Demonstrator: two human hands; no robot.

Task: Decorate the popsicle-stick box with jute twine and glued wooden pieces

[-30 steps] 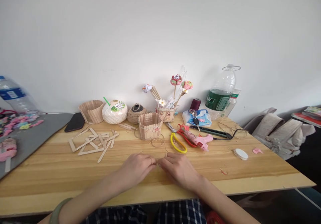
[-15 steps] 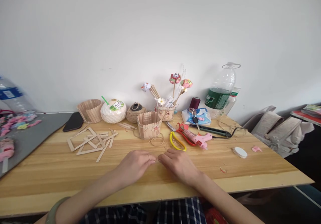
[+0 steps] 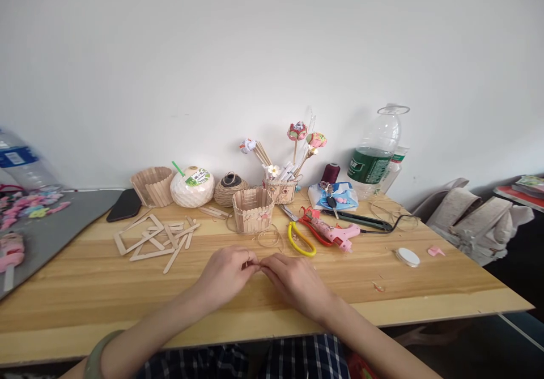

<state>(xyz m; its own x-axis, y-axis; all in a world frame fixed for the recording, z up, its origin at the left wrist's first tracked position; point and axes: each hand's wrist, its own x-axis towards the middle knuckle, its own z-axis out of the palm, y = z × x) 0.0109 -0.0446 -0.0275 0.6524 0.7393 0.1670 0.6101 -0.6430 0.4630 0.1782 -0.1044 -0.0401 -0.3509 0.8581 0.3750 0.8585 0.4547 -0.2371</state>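
My left hand (image 3: 232,271) and my right hand (image 3: 293,281) meet fingertip to fingertip low over the front of the wooden table (image 3: 140,316). Both are closed in a pinch, and whatever lies between the fingers is too small or hidden to name. Just beyond them stands a small basket of craft sticks (image 3: 253,212), with a loop of thin twine (image 3: 270,237) at its foot. Scissors with yellow and red handles (image 3: 302,242) lie past my right hand, beside a pink glue gun (image 3: 338,233).
Loose craft sticks and frames (image 3: 159,240) lie on the left, near a phone (image 3: 124,205). Along the wall stand another stick basket (image 3: 153,187), a twine spool (image 3: 230,189), a flower-filled basket (image 3: 279,191) and a large bottle (image 3: 374,158). A white lid (image 3: 408,256) rests at right.
Both hands have shifted slightly left, and their fingertips have come together, closing the small gap between them. The things on the table stay where they were.
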